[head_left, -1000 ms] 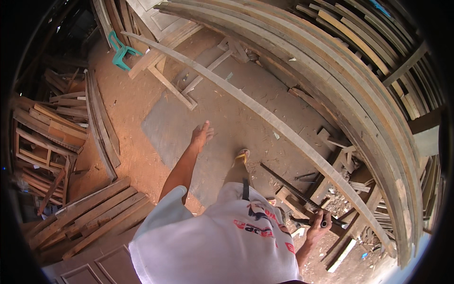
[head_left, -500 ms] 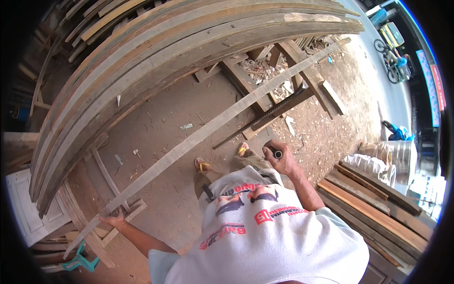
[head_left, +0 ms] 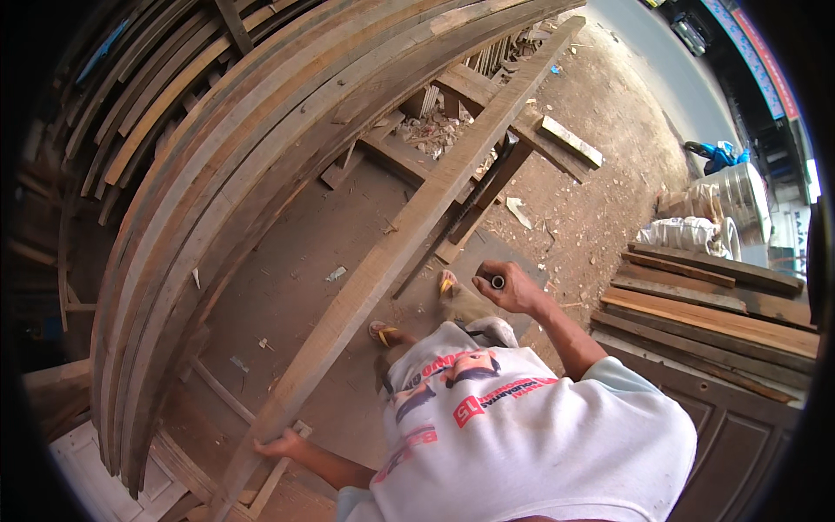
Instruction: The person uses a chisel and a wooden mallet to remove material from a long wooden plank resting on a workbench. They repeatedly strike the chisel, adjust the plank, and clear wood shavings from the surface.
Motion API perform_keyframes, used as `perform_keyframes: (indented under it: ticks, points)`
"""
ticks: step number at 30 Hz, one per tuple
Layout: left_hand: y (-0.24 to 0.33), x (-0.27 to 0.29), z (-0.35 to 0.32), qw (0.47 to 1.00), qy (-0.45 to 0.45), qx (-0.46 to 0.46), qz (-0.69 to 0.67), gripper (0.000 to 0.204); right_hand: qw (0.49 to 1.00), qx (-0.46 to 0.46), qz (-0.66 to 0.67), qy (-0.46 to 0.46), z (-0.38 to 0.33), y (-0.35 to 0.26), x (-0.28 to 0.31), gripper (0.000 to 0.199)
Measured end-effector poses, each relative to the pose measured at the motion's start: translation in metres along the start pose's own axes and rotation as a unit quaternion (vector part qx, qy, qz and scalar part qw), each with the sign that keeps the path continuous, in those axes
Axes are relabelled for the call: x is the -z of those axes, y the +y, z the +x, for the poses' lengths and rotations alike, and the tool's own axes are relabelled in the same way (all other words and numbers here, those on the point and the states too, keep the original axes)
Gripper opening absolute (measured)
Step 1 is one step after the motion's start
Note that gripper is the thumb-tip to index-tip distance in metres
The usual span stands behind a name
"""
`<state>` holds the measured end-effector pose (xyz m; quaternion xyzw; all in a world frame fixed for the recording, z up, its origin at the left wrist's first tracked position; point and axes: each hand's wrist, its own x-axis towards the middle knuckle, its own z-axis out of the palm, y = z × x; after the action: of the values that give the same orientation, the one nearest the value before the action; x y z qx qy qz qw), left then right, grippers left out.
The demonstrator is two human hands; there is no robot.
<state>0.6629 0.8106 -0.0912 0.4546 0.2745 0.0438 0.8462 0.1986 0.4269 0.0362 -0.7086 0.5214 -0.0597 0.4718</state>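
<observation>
A long wooden plank (head_left: 379, 270) slants from the lower left up to the far right, its broad face turned up toward me. At its near end, my left hand (head_left: 283, 445) is closed on the plank's edge, with part of the fingers hidden by the wood. My right hand (head_left: 515, 289) is in front of my waist, apart from the plank. Its fingers wrap round a small dark tube (head_left: 497, 282), of which only the round, hollow-looking end shows.
A stack of long curved boards (head_left: 235, 209) fills the left and far side. Under the plank's far half is a wooden trestle (head_left: 487, 187). More boards (head_left: 709, 317) lie piled at the right, beside white sacks (head_left: 683, 233). Wood chips (head_left: 435, 135) litter the ground.
The plank has turned from its narrow edge to its broad face, with my left hand still on it. My right hand keeps the tube. The whole view has shifted.
</observation>
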Motion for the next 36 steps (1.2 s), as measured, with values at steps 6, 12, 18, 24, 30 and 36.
perform_keyframes:
  ticks: [6, 12, 18, 24, 30, 36]
  points:
    - [-0.075, -0.018, -0.08, 0.984, -0.116, 0.047, -0.127, 0.056, 0.993, 0.079, 0.048, 0.071, 0.001, -0.043, 0.041, 0.025]
    - [-0.122, -0.064, -0.163, 0.97, -0.159, 0.106, -0.152, 0.06, 0.907, 0.258, 0.249, 0.22, 0.001, -0.092, 0.119, 0.034]
    - [-0.157, -0.086, -0.209, 0.977, -0.16, 0.088, -0.105, 0.076, 0.776, 0.519, 0.286, 0.217, 0.022, -0.138, 0.223, 0.041]
    - [-0.162, -0.063, -0.182, 0.982, -0.179, 0.037, 0.042, 0.088, 0.735, 0.553, 0.27, 0.284, 0.097, -0.12, 0.276, 0.031]
    - [-0.147, -0.065, -0.197, 0.977, -0.138, 0.098, 0.128, 0.101, 0.806, 0.44, 0.325, 0.226, 0.192, -0.055, 0.313, 0.029]
    - [-0.152, -0.05, -0.209, 0.978, -0.145, 0.122, 0.085, 0.109, 0.803, 0.421, 0.371, 0.201, 0.207, -0.04, 0.331, 0.03]
